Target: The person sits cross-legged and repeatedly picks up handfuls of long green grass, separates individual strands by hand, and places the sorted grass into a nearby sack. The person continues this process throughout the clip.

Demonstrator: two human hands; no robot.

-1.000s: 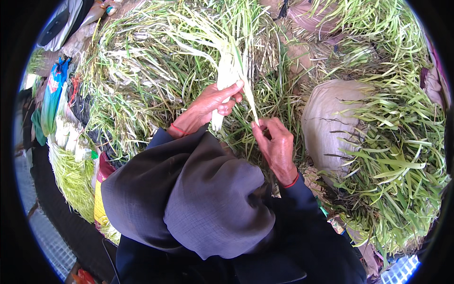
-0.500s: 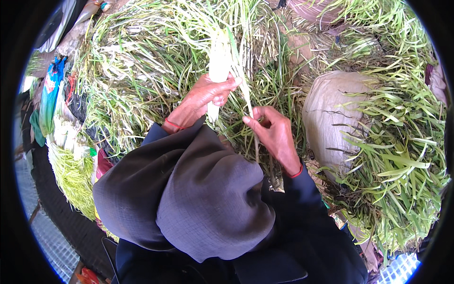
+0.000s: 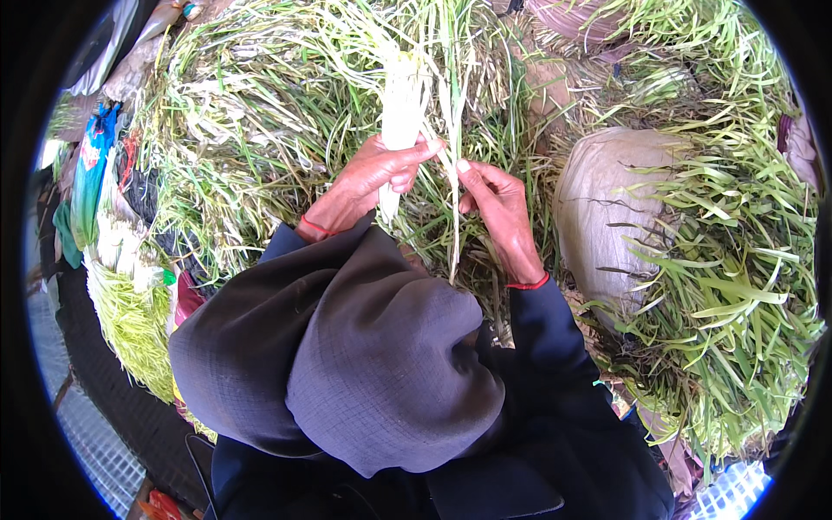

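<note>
My left hand (image 3: pixel 381 169) is closed around a bunch of white-stemmed greens (image 3: pixel 401 108), its leafy ends pointing away from me. Between the thumb and forefinger of that hand a single thin pale stalk (image 3: pixel 455 230) is also caught, its lower end hanging toward my lap. Close beside it on the right, my right hand (image 3: pixel 498 204) pinches the same stalk with thumb and fingertips, near the left thumb. The exact contact under the right fingertips is partly hidden. Each wrist wears a red cord.
Loose green stalks and leaves (image 3: pixel 251 113) are heaped ahead and to the left. On the right, a pale cloth bundle (image 3: pixel 607 208) lies against another leafy pile (image 3: pixel 728 295). Tidy bunches of white-stemmed greens (image 3: pixel 130 303) stand at far left, below a blue bag (image 3: pixel 97 165).
My right hand has moved up along the stalk, away from my body, to just beside the left thumb. The stalk's lower end has swung slightly left. My left hand keeps its hold.
</note>
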